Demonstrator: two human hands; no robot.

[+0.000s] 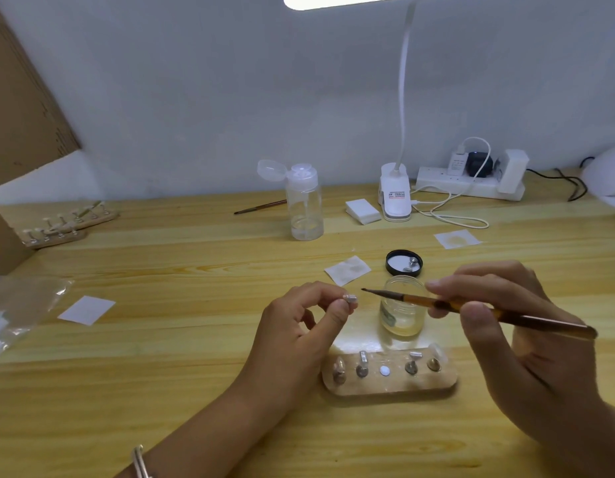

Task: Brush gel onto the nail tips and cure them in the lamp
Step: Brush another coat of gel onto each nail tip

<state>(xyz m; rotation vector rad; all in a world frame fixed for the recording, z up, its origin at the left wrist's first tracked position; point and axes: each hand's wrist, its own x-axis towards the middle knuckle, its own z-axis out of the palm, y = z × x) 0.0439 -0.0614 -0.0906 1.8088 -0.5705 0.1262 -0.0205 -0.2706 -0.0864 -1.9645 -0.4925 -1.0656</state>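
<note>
Over the wooden table (161, 339), right hand (527, 326) grips brush (471, 310)

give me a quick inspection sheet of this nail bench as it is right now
surface: wooden table, lit from above.
job's things: brush; nail tip; open glass jar beyond the wooden holder, which carries four stands; black lid with two small metal pieces in it; white dome at the right edge, possibly the curing lamp.
clutter: paper wipes, pad stack, plastic bag, second brush, open pump bottle, spare holders.
hands: left hand pinches the nail tip; right hand holds the brush, bristles near the tip, not touching.
cables: white cable and black cable by the power strip.
surroundings: desk lamp, cardboard.
</note>
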